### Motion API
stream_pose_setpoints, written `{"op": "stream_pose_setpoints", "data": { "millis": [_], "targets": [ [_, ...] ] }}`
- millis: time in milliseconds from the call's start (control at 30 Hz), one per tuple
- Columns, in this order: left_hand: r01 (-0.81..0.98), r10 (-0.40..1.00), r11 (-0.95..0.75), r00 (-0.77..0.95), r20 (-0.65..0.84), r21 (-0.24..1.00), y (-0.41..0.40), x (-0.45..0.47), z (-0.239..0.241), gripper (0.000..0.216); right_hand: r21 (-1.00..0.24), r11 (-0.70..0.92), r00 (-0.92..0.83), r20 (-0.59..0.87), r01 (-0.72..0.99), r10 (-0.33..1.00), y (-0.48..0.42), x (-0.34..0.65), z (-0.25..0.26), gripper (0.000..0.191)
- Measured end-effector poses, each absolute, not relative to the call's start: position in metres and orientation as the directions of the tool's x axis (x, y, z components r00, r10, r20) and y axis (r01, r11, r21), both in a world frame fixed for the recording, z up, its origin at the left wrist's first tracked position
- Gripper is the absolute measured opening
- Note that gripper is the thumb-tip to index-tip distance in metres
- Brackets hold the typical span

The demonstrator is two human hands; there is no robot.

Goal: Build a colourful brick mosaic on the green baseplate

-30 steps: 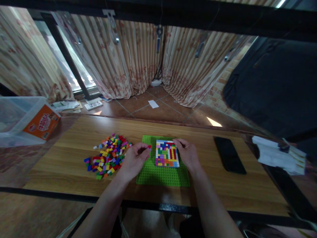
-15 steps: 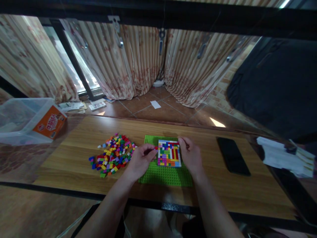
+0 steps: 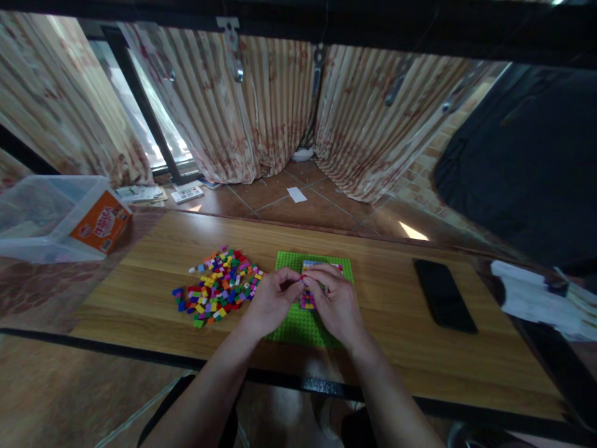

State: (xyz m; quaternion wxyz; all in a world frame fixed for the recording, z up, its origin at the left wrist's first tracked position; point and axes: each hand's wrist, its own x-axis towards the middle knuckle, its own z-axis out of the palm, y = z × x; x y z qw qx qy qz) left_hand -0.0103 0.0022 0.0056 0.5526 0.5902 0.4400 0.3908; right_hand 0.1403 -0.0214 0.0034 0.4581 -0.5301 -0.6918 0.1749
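My left hand is closed in a pinch at a small red toy brick, just over the left edge of a square of colourful bricks. From the other side my right hand meets it, thumb and fingers pressed together at the same brick. Most of the square is hidden beneath my right hand. Under it lies a green studded baseplate. Left of my left hand, a pile of loose bricks in many colours spreads over the wooden table.
A black phone lies on the table to the right, with white papers beyond it at the table's end. A clear plastic bin with an orange label stands past the left end. Curtains hang behind.
My right hand has moved left from the square's right edge, and its fingertips now meet those of my left hand at the red brick. The view has shifted slightly.
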Motion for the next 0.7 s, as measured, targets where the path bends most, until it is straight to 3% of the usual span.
{"op": "stream_pose_setpoints", "data": {
  "millis": [267,400,567,700],
  "targets": [
    [0.051,0.960,0.097,0.259,-0.107,0.994,0.001,-0.009,0.003,0.014,-0.593,0.456,-0.064,0.563,0.664,0.824,-0.024,0.134,0.003,0.022],
    [-0.004,0.964,0.150,0.225,-0.145,0.989,0.003,-0.008,0.004,0.013,-0.664,0.416,0.043,0.559,0.621,0.828,-0.024,0.146,0.008,0.018],
    [0.007,0.963,0.166,0.215,-0.164,0.986,0.004,-0.009,0.006,0.013,-0.865,0.202,0.324,0.375,0.459,0.869,-0.019,0.185,0.010,0.016],
    [0.020,0.960,0.171,0.223,-0.171,0.985,0.005,-0.011,0.006,0.015,-0.940,0.017,0.403,0.163,0.342,0.901,-0.019,0.213,0.010,0.019]
  ]
}}
